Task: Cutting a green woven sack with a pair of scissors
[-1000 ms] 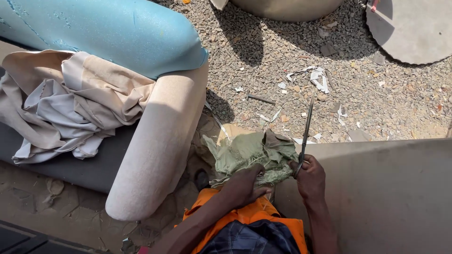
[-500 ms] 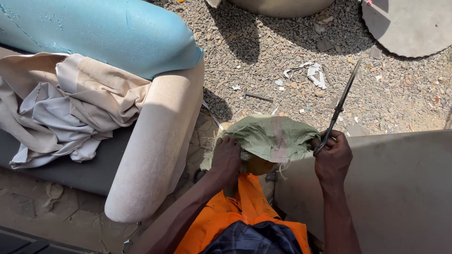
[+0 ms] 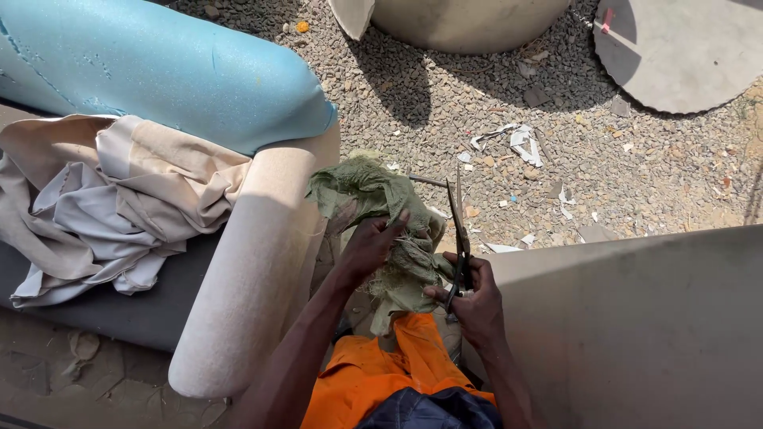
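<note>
Sofa arm: a pale padded sofa arm (image 3: 254,262) runs near to far at the left, with blue foam (image 3: 159,71) behind it and crumpled beige fabric (image 3: 103,199) on the dark seat.
Left hand: the left hand (image 3: 369,246) is clamped on the green cloth (image 3: 373,191), fingers curled over a bunched fold, forearm rising from the near edge toward the centre.
Green cloth: it hangs frayed between the two hands, just right of the sofa arm and above the orange garment (image 3: 373,373) at the lap; its bulk lies to the far left of the right hand.
Scissors: the dark scissors (image 3: 457,230) stand with their long axis near to far, tips pointing away, blades just beside the cloth's right edge.
Right hand: the right hand (image 3: 473,298) is closed through the scissor handles, nearer than the left hand.
Ground: gravel (image 3: 604,175) with white scraps lies beyond; a grey panel (image 3: 636,326) fills the near right.
</note>
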